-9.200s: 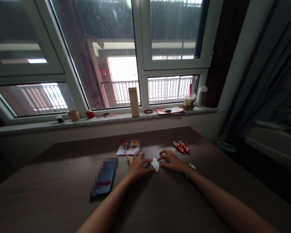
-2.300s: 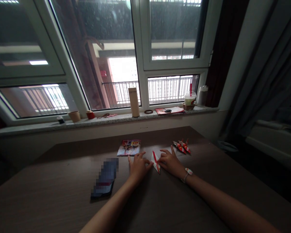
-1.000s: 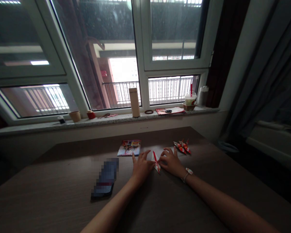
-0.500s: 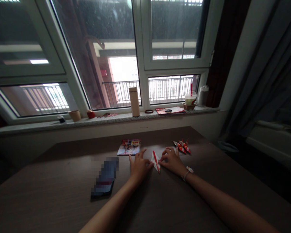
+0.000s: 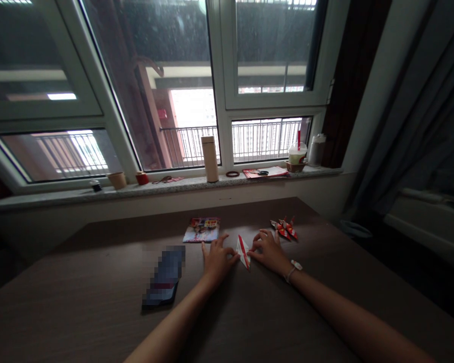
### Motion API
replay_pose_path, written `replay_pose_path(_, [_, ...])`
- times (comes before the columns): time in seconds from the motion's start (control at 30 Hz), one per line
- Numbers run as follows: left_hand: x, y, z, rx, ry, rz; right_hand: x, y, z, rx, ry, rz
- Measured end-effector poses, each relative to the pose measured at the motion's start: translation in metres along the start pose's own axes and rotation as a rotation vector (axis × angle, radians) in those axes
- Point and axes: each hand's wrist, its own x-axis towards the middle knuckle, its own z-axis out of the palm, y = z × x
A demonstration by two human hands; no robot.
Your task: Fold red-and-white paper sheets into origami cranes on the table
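Observation:
A small folded paper (image 5: pixel 243 251), white with a red stripe down its middle, lies diamond-shaped on the brown table in front of me. At its left corner my left hand (image 5: pixel 216 261) pinches the edge between thumb and forefinger, while its other fingers spread away. My right hand (image 5: pixel 269 252), with a bracelet (image 5: pixel 293 269) at the wrist, is closed on the right corner in a similar pinch. Just beyond the right hand sit several red and white folded paper pieces (image 5: pixel 284 228). Its fingers hide the underside of the paper's right corner.
A dark phone (image 5: pixel 164 277), partly pixelated, lies left of my left arm. Behind that hand is a packet with a colourful printed picture (image 5: pixel 202 230). On the windowsill stand a beige flask (image 5: pixel 210 159), a drink cup with a red straw (image 5: pixel 297 154) and papers with scissors (image 5: pixel 265 173).
Hardly anything differs. My right hand has shifted very slightly to the right, and both hands stay at the paper's corners.

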Motion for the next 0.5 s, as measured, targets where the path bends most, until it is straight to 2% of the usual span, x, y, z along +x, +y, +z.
replay_pose_path(0.5, [0.0018, -0.0051, 0.0077, -0.025, -0.022, 0.067, -0.0011, 0.0021, 0.0043, -0.032, 0.002, -0.129])
